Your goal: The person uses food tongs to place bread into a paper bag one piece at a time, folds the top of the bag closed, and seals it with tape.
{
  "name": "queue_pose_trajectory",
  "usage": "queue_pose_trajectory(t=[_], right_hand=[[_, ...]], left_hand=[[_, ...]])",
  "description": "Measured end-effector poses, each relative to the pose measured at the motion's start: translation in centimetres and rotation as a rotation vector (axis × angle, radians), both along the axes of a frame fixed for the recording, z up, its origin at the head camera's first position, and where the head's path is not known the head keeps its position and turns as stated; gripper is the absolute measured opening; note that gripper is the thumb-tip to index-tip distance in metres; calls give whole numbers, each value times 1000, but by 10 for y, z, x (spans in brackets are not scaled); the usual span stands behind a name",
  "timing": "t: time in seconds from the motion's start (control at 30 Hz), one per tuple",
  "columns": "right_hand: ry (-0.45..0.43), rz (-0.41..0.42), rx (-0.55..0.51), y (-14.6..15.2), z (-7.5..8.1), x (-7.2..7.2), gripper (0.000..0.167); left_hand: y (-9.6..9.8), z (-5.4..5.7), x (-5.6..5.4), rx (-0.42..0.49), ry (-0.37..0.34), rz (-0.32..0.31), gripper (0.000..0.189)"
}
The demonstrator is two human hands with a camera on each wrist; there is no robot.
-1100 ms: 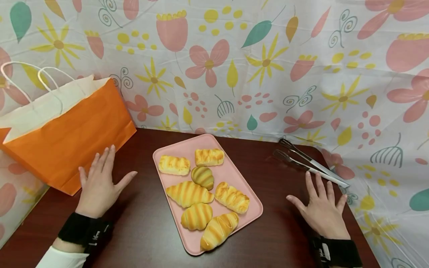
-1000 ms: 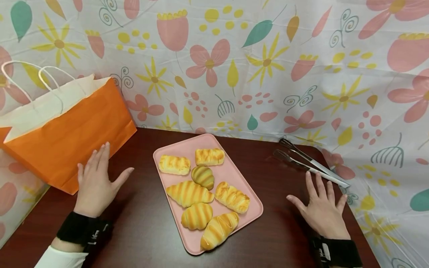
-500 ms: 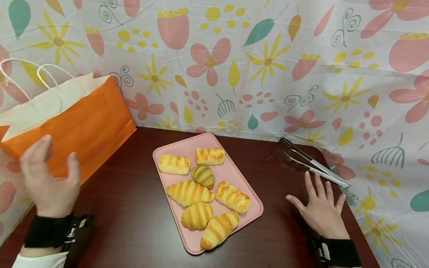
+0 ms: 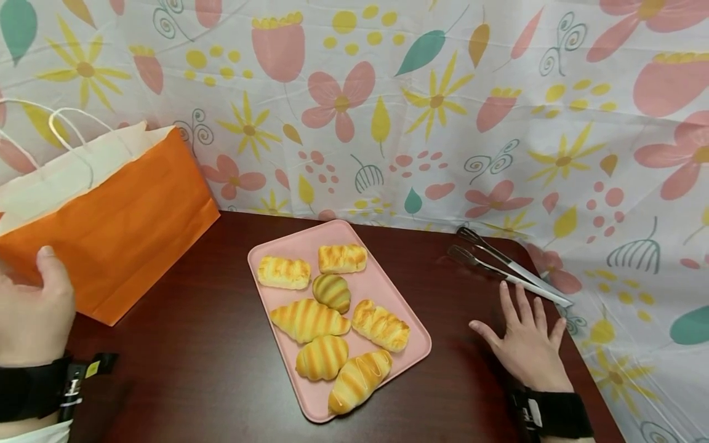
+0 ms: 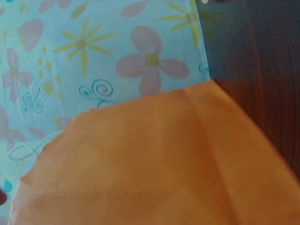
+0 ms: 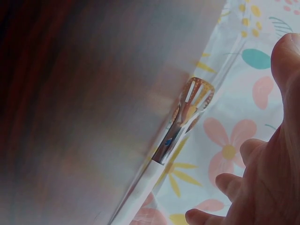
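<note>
At the left edge of the head view, my left hand (image 4: 33,314) is partly cut off, thumb up, in front of an orange paper bag (image 4: 127,227) with white handles. The bag's side fills much of the left wrist view; whether the hand touches it I cannot tell. On the right, my right hand (image 4: 528,351) lies with fingers spread, holding nothing. Its fingertips are near the handle end of metal tongs (image 4: 512,267), also seen in the right wrist view. Between the hands is a pink tray (image 4: 396,363) carrying several bread rolls, among them a croissant (image 4: 310,320) and a drizzled roll (image 4: 360,380).
A dark wooden table (image 4: 210,369) bears everything. Behind it hangs a floral cloth (image 4: 343,160), which also runs down the right side. More bread on the tray includes a rectangular loaf (image 4: 284,272) and a small greenish roll (image 4: 332,292).
My left hand has moved left from beside the bag's lower right part to the frame's left edge. My right hand, the tray and the tongs stay in place.
</note>
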State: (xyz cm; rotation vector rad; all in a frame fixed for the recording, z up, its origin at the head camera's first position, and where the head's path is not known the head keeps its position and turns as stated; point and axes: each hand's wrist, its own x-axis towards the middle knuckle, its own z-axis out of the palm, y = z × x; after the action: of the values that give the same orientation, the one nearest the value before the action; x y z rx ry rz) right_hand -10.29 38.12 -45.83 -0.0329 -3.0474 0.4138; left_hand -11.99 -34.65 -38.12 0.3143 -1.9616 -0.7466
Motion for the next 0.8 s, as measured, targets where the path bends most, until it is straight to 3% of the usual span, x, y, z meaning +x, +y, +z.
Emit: queue_pose_trajectory(t=[0.1,0.23,0.5,0.8], right_hand=[[-5,-5,-5,0,1,1,106],[3,-7,-5,-1,1,1,105],[14,-7,-6,-1,0,1,104],[16,-8,1,-1,1,0,104]], left_hand=[[-4,2,-3,11,-73,-14,56],[-6,8,-6,34,-107,-47,55],[-12,14,-13,-19,-78,-106,53],[-14,10,-14,-48,-81,-133,30]])
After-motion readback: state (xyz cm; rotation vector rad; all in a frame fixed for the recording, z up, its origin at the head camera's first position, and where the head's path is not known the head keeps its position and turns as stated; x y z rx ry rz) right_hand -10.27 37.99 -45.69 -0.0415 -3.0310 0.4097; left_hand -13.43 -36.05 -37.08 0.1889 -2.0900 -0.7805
